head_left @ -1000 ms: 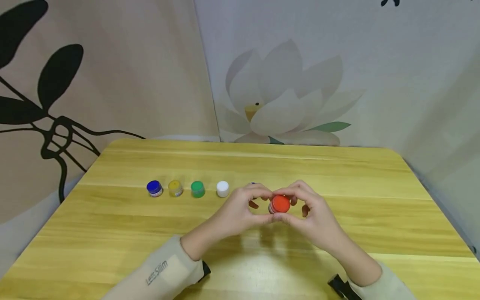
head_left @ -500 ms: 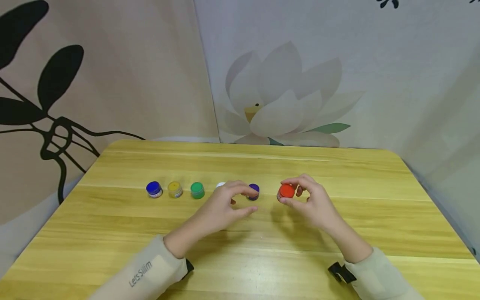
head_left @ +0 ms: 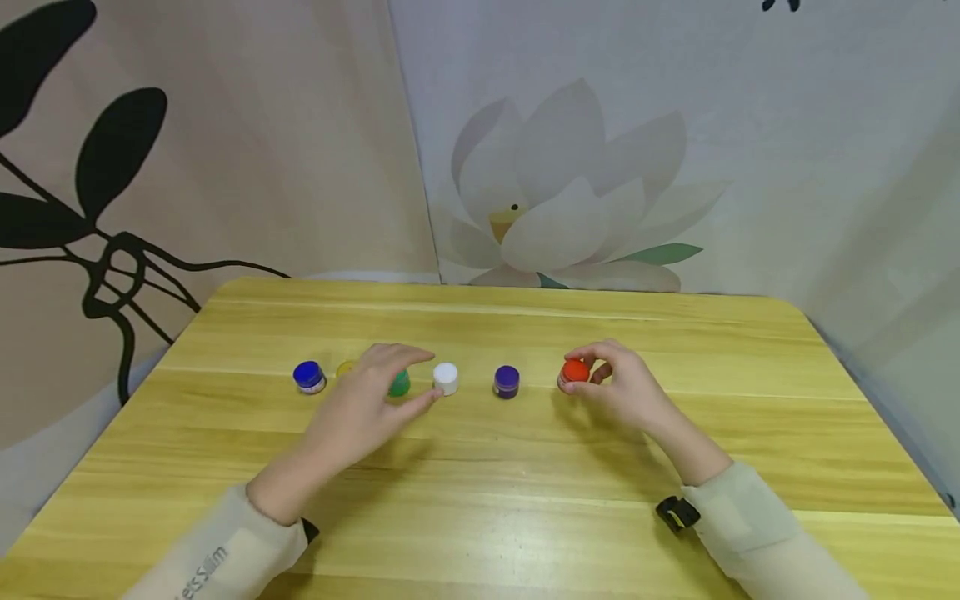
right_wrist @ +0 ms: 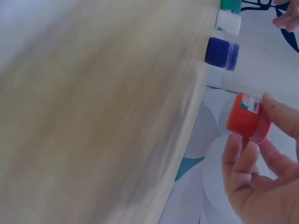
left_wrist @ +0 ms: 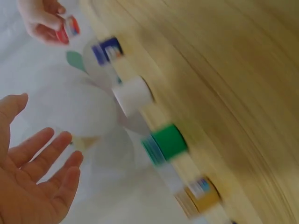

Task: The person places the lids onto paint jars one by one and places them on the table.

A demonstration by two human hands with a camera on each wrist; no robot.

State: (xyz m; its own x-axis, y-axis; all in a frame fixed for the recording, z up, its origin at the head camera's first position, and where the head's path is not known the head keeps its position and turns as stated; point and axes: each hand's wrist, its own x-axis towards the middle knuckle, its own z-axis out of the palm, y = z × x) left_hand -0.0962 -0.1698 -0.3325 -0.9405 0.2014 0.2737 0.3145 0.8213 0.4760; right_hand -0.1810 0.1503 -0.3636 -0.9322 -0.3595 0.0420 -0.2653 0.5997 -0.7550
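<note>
My right hand (head_left: 618, 385) pinches a small red paint jar (right_wrist: 245, 116) between thumb and fingers, at the right end of a row of jars. My left hand (head_left: 363, 404) holds nothing; its thumb and fingers are spread above the row, as the left wrist view (left_wrist: 39, 172) also shows. In the head view it partly covers the green jar (head_left: 400, 383) and the yellow jar (head_left: 345, 367). The white jar (head_left: 446, 378) stands just right of its fingertips. A purple-blue jar (head_left: 507, 382) stands between the two hands.
A blue-lidded jar (head_left: 309, 377) stands at the left end of the row. The wooden table (head_left: 480, 517) reaches back to a curtain (head_left: 600, 150) printed with a pale flower and dark leaves.
My left hand has let go of the red jar and moved left over the row. My right hand has carried the red jar slightly right and back, beside the purple-blue one.
</note>
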